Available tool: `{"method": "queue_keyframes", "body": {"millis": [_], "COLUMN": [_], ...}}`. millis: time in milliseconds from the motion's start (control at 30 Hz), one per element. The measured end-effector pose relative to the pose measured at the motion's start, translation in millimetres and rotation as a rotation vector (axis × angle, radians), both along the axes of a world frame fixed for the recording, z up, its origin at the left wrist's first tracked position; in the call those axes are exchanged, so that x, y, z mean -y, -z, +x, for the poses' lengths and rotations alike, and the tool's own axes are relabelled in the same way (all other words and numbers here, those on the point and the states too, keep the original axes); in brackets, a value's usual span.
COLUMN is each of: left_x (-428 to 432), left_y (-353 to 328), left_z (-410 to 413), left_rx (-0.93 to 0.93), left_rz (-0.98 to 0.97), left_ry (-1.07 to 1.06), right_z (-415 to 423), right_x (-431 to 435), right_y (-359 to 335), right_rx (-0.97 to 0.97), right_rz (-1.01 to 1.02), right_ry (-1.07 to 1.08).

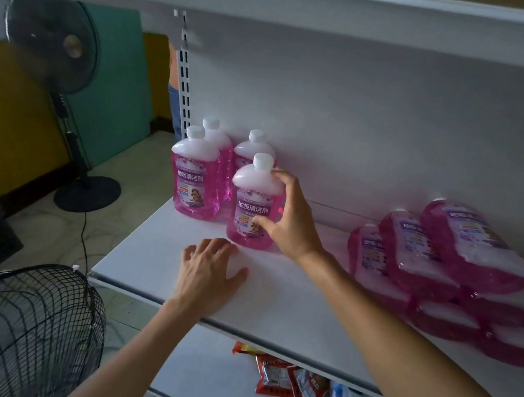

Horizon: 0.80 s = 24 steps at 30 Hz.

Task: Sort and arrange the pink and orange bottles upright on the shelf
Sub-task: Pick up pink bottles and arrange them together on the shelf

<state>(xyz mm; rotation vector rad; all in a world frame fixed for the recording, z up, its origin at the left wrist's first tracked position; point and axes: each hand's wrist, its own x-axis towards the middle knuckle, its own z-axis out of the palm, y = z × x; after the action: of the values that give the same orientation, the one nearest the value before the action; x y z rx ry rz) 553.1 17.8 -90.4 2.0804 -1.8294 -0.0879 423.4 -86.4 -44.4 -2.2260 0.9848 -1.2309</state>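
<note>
Nearest to us, our left hand (209, 271) lies flat and open on the white shelf (274, 299), holding nothing. A little further, our right hand (288, 218) grasps the front pink bottle (253, 204), which stands upright. Behind it three more pink bottles (195, 177) stand upright. On the right, a pile of pink bottles (444, 263) lies on its side.

"地板清洁剂" on pink bottle labels (252, 208)
</note>
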Motion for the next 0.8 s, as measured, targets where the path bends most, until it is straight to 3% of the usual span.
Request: {"method": "queue_keyframes", "body": {"millis": [367,533,800], "left_x": [1.2,3.1,46.2], "left_y": [2.9,-7.7,-78.4], "left_z": [4.3,-10.9,-130.6], "left_rx": [-0.032,0.051,-0.370], "left_rz": [-0.037,0.033,-0.214], "left_ry": [0.018,0.018,0.349], "right_z": [38.4,19.7,-142.4], "right_x": [11.2,12.5,17.2], "right_y": [-10.2,-26.3,-90.0], "right_rx": [-0.235,-0.330,-0.405], "right_rz": [-0.154,-0.084,-0.151], "right_ry": [0.228,0.178,0.412]}}
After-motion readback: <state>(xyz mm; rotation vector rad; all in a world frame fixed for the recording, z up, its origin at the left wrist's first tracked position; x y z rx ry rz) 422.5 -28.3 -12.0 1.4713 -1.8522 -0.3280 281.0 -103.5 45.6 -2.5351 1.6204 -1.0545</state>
